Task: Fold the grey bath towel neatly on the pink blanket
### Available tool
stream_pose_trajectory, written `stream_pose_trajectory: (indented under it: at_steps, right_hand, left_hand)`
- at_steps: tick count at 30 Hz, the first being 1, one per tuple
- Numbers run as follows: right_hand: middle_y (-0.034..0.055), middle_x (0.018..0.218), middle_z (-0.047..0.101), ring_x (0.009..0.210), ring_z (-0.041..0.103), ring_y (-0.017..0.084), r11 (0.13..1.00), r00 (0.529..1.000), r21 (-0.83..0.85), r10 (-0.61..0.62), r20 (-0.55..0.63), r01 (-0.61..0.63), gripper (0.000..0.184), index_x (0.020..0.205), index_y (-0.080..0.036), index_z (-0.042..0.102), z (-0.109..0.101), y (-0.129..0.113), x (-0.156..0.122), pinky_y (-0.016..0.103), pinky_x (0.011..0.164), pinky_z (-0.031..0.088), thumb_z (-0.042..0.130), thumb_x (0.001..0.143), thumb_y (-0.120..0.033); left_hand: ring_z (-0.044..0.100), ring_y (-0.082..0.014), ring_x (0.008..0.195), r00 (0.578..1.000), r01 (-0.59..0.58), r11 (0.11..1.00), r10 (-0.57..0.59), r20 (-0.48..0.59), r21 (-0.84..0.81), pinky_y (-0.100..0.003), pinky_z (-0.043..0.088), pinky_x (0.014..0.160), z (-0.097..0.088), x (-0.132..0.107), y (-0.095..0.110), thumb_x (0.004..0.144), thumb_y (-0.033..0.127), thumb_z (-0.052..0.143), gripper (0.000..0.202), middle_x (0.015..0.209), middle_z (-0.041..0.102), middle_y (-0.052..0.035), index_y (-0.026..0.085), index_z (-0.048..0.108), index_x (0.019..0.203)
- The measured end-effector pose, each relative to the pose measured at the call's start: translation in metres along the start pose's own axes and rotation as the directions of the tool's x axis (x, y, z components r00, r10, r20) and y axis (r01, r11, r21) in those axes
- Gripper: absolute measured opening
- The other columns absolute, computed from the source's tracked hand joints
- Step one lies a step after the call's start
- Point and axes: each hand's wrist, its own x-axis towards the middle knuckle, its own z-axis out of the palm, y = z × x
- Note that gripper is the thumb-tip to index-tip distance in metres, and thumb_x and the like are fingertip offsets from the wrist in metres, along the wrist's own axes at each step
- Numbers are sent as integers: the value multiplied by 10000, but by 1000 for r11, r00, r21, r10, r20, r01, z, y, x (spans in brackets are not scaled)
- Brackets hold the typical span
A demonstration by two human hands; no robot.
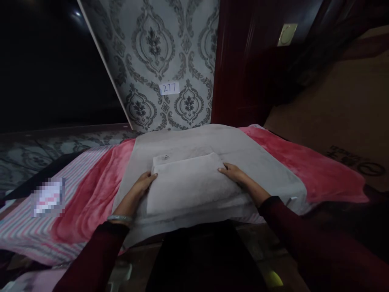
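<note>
A pale, plush folded cloth (188,184) lies flat in front of me, with a small dark motif on the layer at its far left corner. My left hand (145,181) pinches its left edge, thumb on top and the other fingers partly hidden beneath. On the opposite side, my right hand (232,171) grips the right edge near the far corner in the same way. Under the cloth spreads a larger light-grey sheet (261,162), which hangs over the near edge of the surface.
Red plush fabric (319,170) and a striped cloth (24,223) show beneath the grey sheet. A cardboard box (334,105) stands at the right. Behind are patterned wallpaper with a paper label (169,88) and a dark screen (54,61).
</note>
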Motion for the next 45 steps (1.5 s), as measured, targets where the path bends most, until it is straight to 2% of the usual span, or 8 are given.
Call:
stream_pose_trajectory:
  at_steps: [3, 6, 10, 16, 20, 28, 37, 45]
  right_hand:
    - [128, 1240, 726, 1143, 665, 326, 989, 998, -132, 63, 18, -60, 503, 1302, -168, 693, 0, 4, -3, 440, 1035, 493, 680, 826, -329]
    - [179, 1318, 677, 1237, 608, 361, 935, 998, -354, 9, -57, -28, 582, 1404, -137, 617, 3, -16, 7, 458, 1091, 438, 670, 849, -303]
    - [196, 1545, 481, 1464, 392, 362, 871, 992, -479, -125, -1, 109, 600, 1486, -96, 523, 28, -52, 19, 465, 1215, 281, 576, 943, -347]
    - [186, 1665, 269, 1555, 206, 315, 700, 985, -694, -107, 132, 169, 691, 1585, -69, 352, 69, -51, 8, 497, 1250, 172, 400, 1024, -468]
    - [173, 1678, 235, 1561, 189, 297, 647, 983, -741, -93, 156, 179, 720, 1607, -83, 310, 72, -38, 6, 493, 1249, 184, 313, 1035, -521]
    - [171, 1681, 229, 1566, 175, 291, 641, 982, -744, -88, 169, 186, 734, 1610, -83, 304, 71, -39, 8, 487, 1253, 177, 281, 1036, -539]
    - [173, 1678, 239, 1560, 196, 291, 633, 985, -758, -45, 165, 156, 704, 1614, -81, 287, 65, -54, 7, 485, 1244, 206, 304, 1040, -488]
    - [99, 1695, 219, 1566, 167, 314, 611, 935, -710, -182, 305, 350, 608, 1619, -243, 324, 86, -75, -40, 566, 1229, 192, 302, 1056, -473]
  left_hand:
    - [706, -360, 1011, 994, -68, 984, 80, -72, 164, -484, 544, 930, -3, -1, -2, 672, 415, 751, 487, 974, 750, -150, 133, 688, 1062]
    - [584, -378, 1285, 916, -305, 874, 377, -133, 378, -494, 408, 1137, 12, 1, 17, 684, 372, 744, 630, 1296, 675, -198, 139, 640, 1259]
    - [386, -323, 1488, 803, -592, 730, 568, 180, 341, -455, 226, 1257, 67, -7, 38, 765, 429, 711, 711, 1554, 500, -160, 164, 569, 1409]
    - [163, -311, 1578, 756, -649, 351, 398, 520, 675, -570, 100, 1265, 124, -36, 25, 972, 552, 424, 721, 1683, 260, -145, 162, 363, 1576]
    - [136, -288, 1585, 791, -595, 219, 330, 515, 774, -550, 133, 1267, 111, -35, 22, 998, 611, 324, 754, 1702, 198, -136, 174, 292, 1612]
    - [103, -260, 1590, 901, -412, 245, 251, 353, 878, -564, 124, 1266, 42, -19, 6, 1022, 546, 275, 729, 1712, 132, -112, 152, 212, 1633]
    - [128, -300, 1585, 935, -346, 272, 182, 305, 898, -652, 136, 1234, 45, -27, 32, 1017, 506, 308, 722, 1701, 141, -163, 106, 248, 1615]
    - [131, -321, 1582, 757, -636, 199, 348, 554, 745, -645, 107, 1242, 96, -56, 31, 1000, 592, 353, 697, 1704, 201, -94, 262, 302, 1613]
